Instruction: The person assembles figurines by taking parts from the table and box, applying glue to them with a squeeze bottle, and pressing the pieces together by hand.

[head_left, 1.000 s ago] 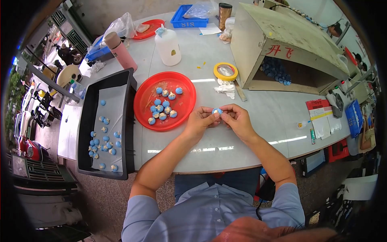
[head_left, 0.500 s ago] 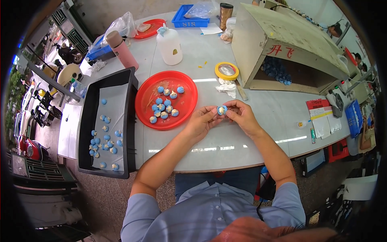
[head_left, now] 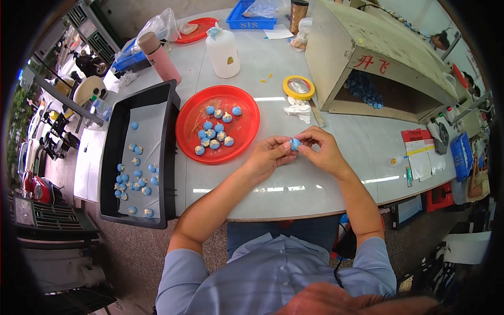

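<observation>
Blue ball got turned since a moment ago, less cream showing; my left hand and right hand pinch it over the table. Yellow tape sits beyond. Red plate and black tray, left, hold more balls; cabinet has a blue pile.

Single view: you wear the fisheye on your head, left of a side-by-side pair. It looks steeply down and forward, past your shirt onto the tabletop. Range is arm's length or so: your forearms rise from the lower part, your hands slightly right of centre. Straight edges bow toward the rim.
</observation>
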A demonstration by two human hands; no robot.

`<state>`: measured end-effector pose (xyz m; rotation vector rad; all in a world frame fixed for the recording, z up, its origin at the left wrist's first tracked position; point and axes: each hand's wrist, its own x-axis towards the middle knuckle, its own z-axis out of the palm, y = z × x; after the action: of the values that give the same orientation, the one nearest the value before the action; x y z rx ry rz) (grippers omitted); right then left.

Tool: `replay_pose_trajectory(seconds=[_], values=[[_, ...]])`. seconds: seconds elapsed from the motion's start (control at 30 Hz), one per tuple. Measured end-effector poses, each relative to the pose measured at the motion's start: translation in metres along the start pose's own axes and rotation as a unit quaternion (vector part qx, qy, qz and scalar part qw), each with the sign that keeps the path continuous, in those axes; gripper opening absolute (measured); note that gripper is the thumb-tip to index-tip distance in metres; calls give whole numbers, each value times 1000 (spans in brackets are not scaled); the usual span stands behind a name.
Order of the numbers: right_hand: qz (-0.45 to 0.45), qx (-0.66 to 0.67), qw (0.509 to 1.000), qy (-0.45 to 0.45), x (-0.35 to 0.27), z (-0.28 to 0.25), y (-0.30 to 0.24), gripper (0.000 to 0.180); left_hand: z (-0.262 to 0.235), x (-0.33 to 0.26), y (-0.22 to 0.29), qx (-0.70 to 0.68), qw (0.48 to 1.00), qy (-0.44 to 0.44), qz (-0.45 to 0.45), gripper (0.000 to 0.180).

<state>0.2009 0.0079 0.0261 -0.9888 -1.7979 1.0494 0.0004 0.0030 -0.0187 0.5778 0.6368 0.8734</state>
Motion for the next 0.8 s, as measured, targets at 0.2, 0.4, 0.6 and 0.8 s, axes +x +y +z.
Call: replay_pose_trajectory(seconds=[0.2, 0.4, 0.6, 0.8], values=[[-16, -69, 997, -2, -1, 0, -10, 22, 2, -2, 0, 17, 1000, 4, 1, 26], [-9, -110, 994, -4, -2, -2, -15, 21, 4, -1, -1, 40, 999, 8, 15, 23], [-21, -128, 991, -13, -2, 0, -13, 21, 6, -4, 0, 64, 998, 1, 15, 25], [25, -70, 997, 31, -1, 6, -7, 19, 5, -3, 4, 33, 999, 12, 1, 26]])
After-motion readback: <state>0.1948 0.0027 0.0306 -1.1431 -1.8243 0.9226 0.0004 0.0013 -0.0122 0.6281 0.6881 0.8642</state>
